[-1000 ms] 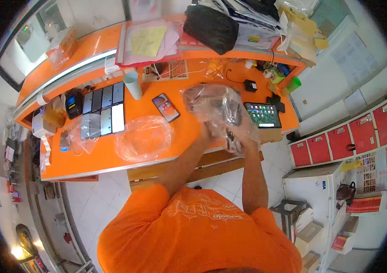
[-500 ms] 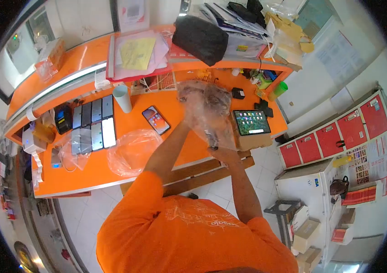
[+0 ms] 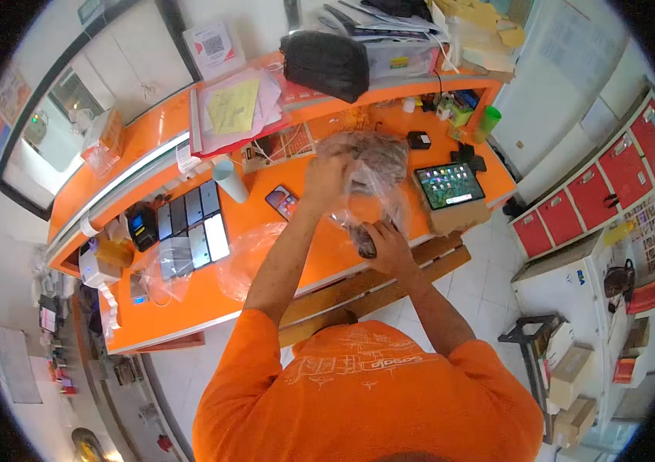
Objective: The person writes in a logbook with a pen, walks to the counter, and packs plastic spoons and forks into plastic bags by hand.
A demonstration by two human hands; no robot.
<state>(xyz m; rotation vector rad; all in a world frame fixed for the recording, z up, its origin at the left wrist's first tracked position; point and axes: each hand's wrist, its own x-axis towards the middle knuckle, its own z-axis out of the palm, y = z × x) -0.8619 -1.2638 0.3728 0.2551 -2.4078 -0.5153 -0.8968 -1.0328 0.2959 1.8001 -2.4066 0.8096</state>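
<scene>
A clear plastic bag (image 3: 377,202) with dark contents lies over the orange desk in front of me. My left hand (image 3: 327,181) is closed on the bag's left side near its bulky upper part. At the near end, my right hand (image 3: 387,245) grips the bag around a dark item (image 3: 363,240) whose kind I cannot make out. Left of the bag lies a phone (image 3: 282,202) with a lit screen. To its right a tablet (image 3: 449,185) showing app icons leans on a cardboard box (image 3: 458,219).
Several phones (image 3: 189,219) lie in rows at the left, beside a pale cup (image 3: 229,181). Loose clear plastic (image 3: 250,258) spreads near the desk's front edge. A wooden bench (image 3: 327,304) stands below. Papers (image 3: 233,106) and a black pouch (image 3: 326,65) rest on the shelf.
My left hand has moved up the bag, and the bag's bulky part now lies farther back on the desk. My right hand has closed around the dark item. The camera view has shifted.
</scene>
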